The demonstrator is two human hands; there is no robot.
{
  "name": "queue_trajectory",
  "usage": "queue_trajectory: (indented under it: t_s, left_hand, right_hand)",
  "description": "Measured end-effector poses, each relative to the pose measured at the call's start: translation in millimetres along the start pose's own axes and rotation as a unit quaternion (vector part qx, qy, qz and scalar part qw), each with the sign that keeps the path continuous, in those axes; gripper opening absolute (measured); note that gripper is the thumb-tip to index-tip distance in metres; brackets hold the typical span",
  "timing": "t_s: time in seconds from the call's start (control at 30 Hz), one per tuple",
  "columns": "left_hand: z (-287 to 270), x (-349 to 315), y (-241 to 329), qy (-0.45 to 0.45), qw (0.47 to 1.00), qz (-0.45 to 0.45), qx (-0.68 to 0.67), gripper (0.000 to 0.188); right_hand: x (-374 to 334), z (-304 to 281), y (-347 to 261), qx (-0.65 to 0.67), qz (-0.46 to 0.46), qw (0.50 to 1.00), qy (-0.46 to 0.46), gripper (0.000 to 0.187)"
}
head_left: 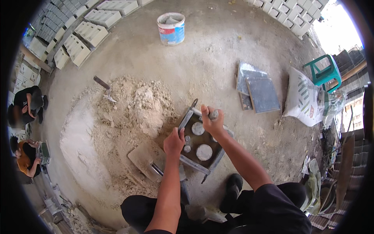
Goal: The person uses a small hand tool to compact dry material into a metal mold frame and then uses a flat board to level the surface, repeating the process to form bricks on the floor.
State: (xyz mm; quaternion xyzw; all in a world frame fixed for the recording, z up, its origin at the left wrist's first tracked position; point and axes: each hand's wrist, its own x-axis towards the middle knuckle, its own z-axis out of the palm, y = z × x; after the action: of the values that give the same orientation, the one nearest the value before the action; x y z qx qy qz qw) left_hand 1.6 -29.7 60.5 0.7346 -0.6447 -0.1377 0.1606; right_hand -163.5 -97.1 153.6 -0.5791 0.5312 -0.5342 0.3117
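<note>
Far left, on the floor point(218, 58), crouched low: a co-worker in black point(23, 96), and below, a co-worker in orange point(24, 165) with both hands at a dark boxy piece point(44, 153). Above, rows of pale blocks point(80, 45). Next, a trowel point(102, 82), handle up, at the upper left of a broad heap of sandy powder point(146, 105), paler along its left edge. At the heap's lower right, a shovel point(144, 156), blade flat. Up top, well apart from the rest, a bucket point(171, 36), white, blue and red, upright, with grey stuff inside. Then the left hand point(174, 143) at the left bar of the mould point(194, 165), fingers curled; cannot tell whether pinching the bar, with the tips mostly hidden. Mould on the floor just ahead of the feet, slightly turned, with pale round discs point(204, 152) inside. Over its upper right part, the right hand point(212, 119), fingers wrapped tightly around a grey rod point(214, 114). Farther right, overlapping dark plates point(263, 95), a white sack point(303, 97) and a green stool point(331, 72).
</note>
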Motion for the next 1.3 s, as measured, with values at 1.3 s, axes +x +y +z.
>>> queue_trajectory:
  t_s: [1.3]
  left_hand:
    - [3.1, -1.4, 8.1, 0.001, 1.0, 0.0, 0.025, 0.04]
  right_hand:
    - [-47.6, -82.1, 17.6, 0.029, -0.05, 0.997, 0.058, 0.047]
